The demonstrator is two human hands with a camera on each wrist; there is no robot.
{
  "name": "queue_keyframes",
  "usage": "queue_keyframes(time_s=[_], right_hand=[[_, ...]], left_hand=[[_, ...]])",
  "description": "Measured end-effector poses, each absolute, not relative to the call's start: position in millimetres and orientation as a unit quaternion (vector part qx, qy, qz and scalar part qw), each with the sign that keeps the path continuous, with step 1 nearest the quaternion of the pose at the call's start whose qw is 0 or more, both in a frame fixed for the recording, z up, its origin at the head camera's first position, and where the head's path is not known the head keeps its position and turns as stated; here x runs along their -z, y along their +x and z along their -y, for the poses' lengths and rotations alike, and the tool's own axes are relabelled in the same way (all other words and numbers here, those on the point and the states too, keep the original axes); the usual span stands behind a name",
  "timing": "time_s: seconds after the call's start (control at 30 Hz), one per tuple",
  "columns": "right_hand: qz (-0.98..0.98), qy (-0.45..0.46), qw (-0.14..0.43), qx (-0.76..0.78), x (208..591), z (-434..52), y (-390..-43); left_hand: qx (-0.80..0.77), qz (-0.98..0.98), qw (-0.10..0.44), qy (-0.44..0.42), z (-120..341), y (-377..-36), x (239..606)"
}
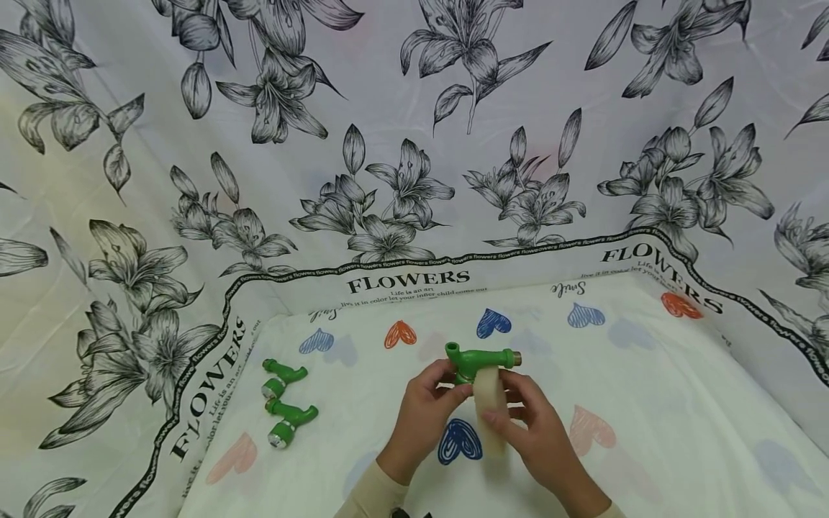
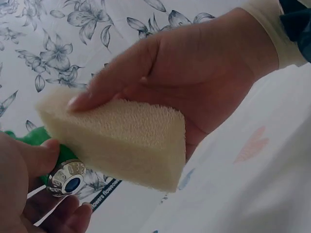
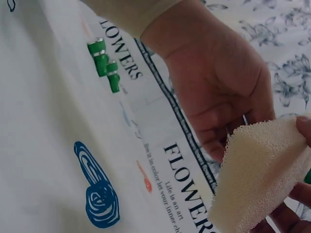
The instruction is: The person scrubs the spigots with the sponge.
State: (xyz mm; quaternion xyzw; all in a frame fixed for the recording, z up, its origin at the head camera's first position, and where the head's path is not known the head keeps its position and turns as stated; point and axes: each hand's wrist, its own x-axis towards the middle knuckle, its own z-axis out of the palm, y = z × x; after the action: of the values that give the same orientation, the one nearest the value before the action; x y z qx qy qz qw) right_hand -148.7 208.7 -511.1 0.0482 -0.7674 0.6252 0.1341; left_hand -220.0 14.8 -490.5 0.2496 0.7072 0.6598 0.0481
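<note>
One green plastic tap [image 1: 482, 357] sits at the middle of it all, raised just above the cloth-covered table [image 1: 648, 446] between the person's two hands. The left hand [image 1: 424, 403] curls its fingers round the tap's handle end — the chrome cap with its blue dot peeks out beside the thumb in the left wrist view — which seems meant to steady the piece. The right hand [image 1: 531, 424] grips a cream sponge [image 1: 490, 403], thumb on top and fingers beneath, and lays it against the tap's body, a hold that looks suited to wiping. The brass threaded end points off to the person's right, clear of both hands.

Off to the left, well apart, two more green taps [image 1: 288, 403] lie side by side on the cloth, near the printed word FLOWERS. A blue heart [image 1: 460, 440] is printed just below the hands, and a lily-patterned sheet [image 1: 414, 144] hangs behind.
</note>
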Motion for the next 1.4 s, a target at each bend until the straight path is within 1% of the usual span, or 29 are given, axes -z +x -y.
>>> queue_keyframes(time_s=[0.2, 0.4, 0.53, 0.6, 0.73, 0.8, 0.93, 1.0, 1.1, 1.27, 1.4], right_hand=[[0.770, 0.066, 0.147, -0.618, 507.7, -205.8, -146.4], [0.769, 0.067, 0.151, -0.618, 508.6, -205.1, -146.6], [0.767, 0.068, 0.154, -0.619, 508.4, -204.5, -146.5], [0.765, 0.067, 0.153, -0.622, 507.9, -204.2, -146.4], [0.762, 0.070, 0.152, -0.626, 507.3, -203.5, -145.5], [0.760, 0.073, 0.154, -0.627, 506.7, -203.0, -144.7], [0.754, 0.072, 0.171, -0.630, 503.2, -201.7, -142.7], [0.751, 0.069, 0.184, -0.631, 501.1, -200.5, -141.9], [0.747, 0.071, 0.204, -0.629, 498.9, -197.4, -140.9], [0.744, 0.082, 0.229, -0.623, 497.7, -188.8, -139.6], [0.753, 0.068, 0.254, -0.603, 497.0, -185.4, -141.5]], left_hand=[[-0.651, -0.723, 0.008, 0.233, -15.3, -219.2, 491.7], [-0.638, -0.724, -0.042, 0.258, -17.9, -215.2, 493.0], [-0.634, -0.720, -0.056, 0.276, -19.8, -214.1, 494.7], [-0.627, -0.722, -0.055, 0.286, -20.2, -214.6, 495.1], [-0.622, -0.723, -0.025, 0.301, -19.8, -216.5, 494.0], [-0.648, -0.707, 0.008, 0.284, -19.7, -218.1, 492.7], [-0.741, -0.637, 0.089, 0.192, -19.3, -222.2, 490.3], [-0.785, -0.590, 0.119, 0.146, -19.4, -224.0, 488.8], [-0.820, -0.543, 0.135, 0.120, -19.7, -225.8, 487.2], [-0.855, -0.487, 0.143, 0.109, -22.4, -223.4, 485.6], [-0.867, -0.463, 0.148, 0.110, -24.6, -220.5, 483.3]])
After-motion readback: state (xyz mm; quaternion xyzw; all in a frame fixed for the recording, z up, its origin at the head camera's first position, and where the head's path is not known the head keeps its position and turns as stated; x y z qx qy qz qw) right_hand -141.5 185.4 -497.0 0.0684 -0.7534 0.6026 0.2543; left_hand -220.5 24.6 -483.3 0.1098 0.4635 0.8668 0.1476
